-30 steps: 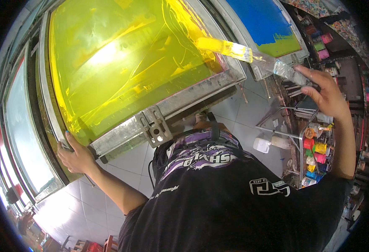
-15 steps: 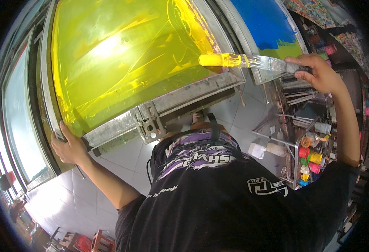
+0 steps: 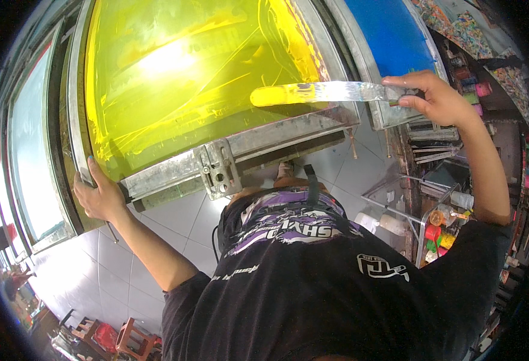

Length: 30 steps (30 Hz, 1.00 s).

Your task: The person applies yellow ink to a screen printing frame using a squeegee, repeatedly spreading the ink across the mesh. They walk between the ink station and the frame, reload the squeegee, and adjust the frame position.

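Note:
A silk-screen frame with an aluminium edge (image 3: 288,129) lies before me, its mesh (image 3: 174,90) coated in wet yellow-green ink. Thicker bright yellow ink lines its sides. My right hand (image 3: 436,99) is closed round the handle end of a long ink spatula (image 3: 330,92). The rounded tip of the spatula, covered in yellow ink, points left over the near right part of the mesh; whether it touches cannot be told. At the near left corner, my left hand (image 3: 103,198) grips the frame edge, thumb on top and fingers round the outer side.
A metal hinge clamp (image 3: 219,168) sits on the frame's near edge. To the right is another screen with blue ink (image 3: 388,36); to the left, a pale screen (image 3: 32,150). A rack with coloured ink pots (image 3: 436,234) stands at lower right, and a stool (image 3: 136,340) at lower left.
The ink spatula and my right hand have moved left, bringing the yellow tip farther in over the mesh. My left hand keeps its hold at the frame corner. The view has shifted slightly.

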Each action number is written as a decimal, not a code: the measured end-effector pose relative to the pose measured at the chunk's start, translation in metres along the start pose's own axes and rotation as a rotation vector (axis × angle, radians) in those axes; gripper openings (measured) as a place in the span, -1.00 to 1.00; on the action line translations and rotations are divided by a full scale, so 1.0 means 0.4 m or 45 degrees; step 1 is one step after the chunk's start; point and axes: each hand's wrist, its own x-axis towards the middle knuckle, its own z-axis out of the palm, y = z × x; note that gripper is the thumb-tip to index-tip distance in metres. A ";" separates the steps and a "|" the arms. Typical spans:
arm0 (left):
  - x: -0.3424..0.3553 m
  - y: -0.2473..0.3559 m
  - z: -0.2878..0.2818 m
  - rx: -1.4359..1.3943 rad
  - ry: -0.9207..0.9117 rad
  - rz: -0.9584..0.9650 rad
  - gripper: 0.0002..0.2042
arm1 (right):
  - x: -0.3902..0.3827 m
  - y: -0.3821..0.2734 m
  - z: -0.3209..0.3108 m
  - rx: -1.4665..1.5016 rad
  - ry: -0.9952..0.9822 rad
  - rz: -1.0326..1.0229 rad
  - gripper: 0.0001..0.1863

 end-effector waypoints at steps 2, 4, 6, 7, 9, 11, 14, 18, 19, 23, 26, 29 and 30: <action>0.001 -0.002 -0.002 0.017 -0.010 -0.006 -0.35 | -0.002 -0.015 0.006 0.014 0.028 0.008 -0.59; 0.000 0.001 -0.001 0.005 -0.009 -0.006 -0.35 | -0.028 -0.003 0.004 0.068 0.052 0.132 -0.59; 0.000 0.003 -0.001 -0.001 -0.002 -0.004 -0.35 | -0.058 0.002 0.004 0.115 0.092 0.186 -0.59; -0.001 0.001 0.000 -0.002 0.003 -0.003 -0.35 | -0.075 -0.004 0.004 0.132 0.119 0.180 -0.59; -0.002 0.002 -0.001 0.000 0.008 -0.010 -0.35 | -0.103 -0.007 0.007 0.090 0.150 0.173 -0.58; -0.001 -0.001 -0.003 0.007 0.004 -0.022 -0.35 | -0.126 -0.011 0.016 -0.030 0.153 0.179 -0.58; -0.001 0.005 -0.007 -0.016 0.004 -0.006 -0.35 | -0.125 -0.037 0.034 0.072 0.088 0.307 -0.54; 0.006 -0.007 0.006 0.023 0.009 0.015 -0.35 | -0.094 -0.064 0.095 0.055 0.159 0.204 -0.57; 0.005 -0.001 0.004 0.028 -0.003 0.008 -0.35 | -0.083 -0.076 0.119 0.123 0.213 0.207 -0.57; 0.005 -0.012 0.005 0.044 -0.013 -0.012 -0.35 | -0.067 -0.116 0.165 0.355 0.396 0.247 -0.58; -0.001 0.001 -0.002 0.030 -0.013 -0.001 -0.36 | -0.089 -0.142 0.171 0.347 0.498 0.306 -0.59; 0.000 0.001 -0.007 0.020 -0.017 0.001 -0.36 | -0.114 -0.178 0.156 0.282 0.391 0.482 -0.59; 0.000 0.002 -0.007 0.015 -0.021 0.001 -0.37 | -0.122 -0.189 0.151 0.263 0.322 0.562 -0.60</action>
